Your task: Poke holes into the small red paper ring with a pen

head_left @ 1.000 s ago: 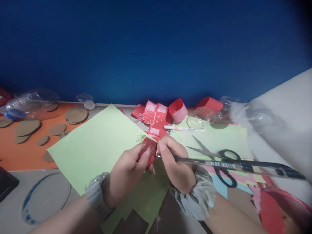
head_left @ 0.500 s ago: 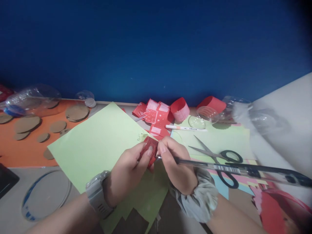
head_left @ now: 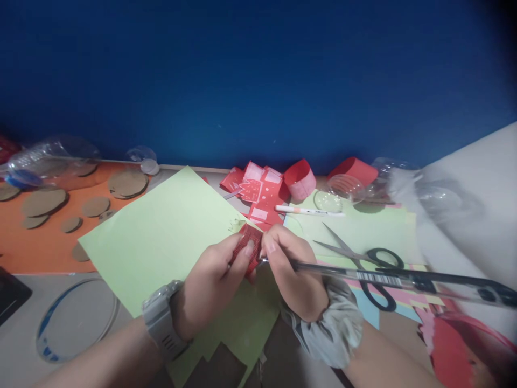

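Overlapping scissors (head_left: 351,255), pen (head_left: 377,277) in right hand (head_left: 299,288), white marker (head_left: 309,211) beyond

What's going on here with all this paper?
A person's left hand is holding a small red piece. The right hand holds a pen with its tip right by the piece's edge; I can't tell if they touch. Green paper lies beneath, and open scissors lie to the right.

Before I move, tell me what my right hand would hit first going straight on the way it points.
Your right hand would probably meet the red piece in your left hand first; whether they touch now is unclear from this view.
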`<state>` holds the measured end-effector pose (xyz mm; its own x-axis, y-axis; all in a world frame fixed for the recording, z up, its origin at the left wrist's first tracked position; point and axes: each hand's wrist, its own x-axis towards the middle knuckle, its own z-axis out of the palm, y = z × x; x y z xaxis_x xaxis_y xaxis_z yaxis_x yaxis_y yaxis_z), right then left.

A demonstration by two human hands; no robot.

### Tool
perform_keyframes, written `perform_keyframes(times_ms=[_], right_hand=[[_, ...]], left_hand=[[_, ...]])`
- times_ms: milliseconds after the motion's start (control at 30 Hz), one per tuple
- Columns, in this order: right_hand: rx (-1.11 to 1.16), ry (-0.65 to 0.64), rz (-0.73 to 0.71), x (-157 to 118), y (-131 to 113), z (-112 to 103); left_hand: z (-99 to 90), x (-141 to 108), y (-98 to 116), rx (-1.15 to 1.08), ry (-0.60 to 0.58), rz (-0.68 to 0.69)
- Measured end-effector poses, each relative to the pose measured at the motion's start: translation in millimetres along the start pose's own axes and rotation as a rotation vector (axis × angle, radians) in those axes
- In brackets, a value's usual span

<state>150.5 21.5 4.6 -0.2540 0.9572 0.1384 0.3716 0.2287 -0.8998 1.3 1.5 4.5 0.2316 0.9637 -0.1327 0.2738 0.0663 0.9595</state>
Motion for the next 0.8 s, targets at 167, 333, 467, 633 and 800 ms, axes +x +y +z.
perform_keyframes(times_ms=[167, 333, 467, 633, 800], right_hand=[[-0.012, 0.035, -0.003, 0.0, 1.5, -0.2], [-0.036, -0.020, -0.030, 0.0, -1.2, -0.9], [-0.032, -0.007, -0.031, -0.1, -0.2, -0.9], [-0.019, 0.017, -0.026, -1.0, 0.7, -0.5], [-0.033, -0.031, -0.053, -0.6, -2.1, -0.5]], left_hand=[[0.1, 0.7, 0.3, -0.001, -0.010, -0.016], [-0.3, -0.2, 0.6, -0.006, -0.008, 0.010], [-0.5, -0.1, 0.2, -0.007, -0.006, -0.001], [-0.2, 0.2, -0.6, -0.017, -0.007, -0.008], [0.1, 0.1, -0.4, -0.006, -0.007, -0.006]])
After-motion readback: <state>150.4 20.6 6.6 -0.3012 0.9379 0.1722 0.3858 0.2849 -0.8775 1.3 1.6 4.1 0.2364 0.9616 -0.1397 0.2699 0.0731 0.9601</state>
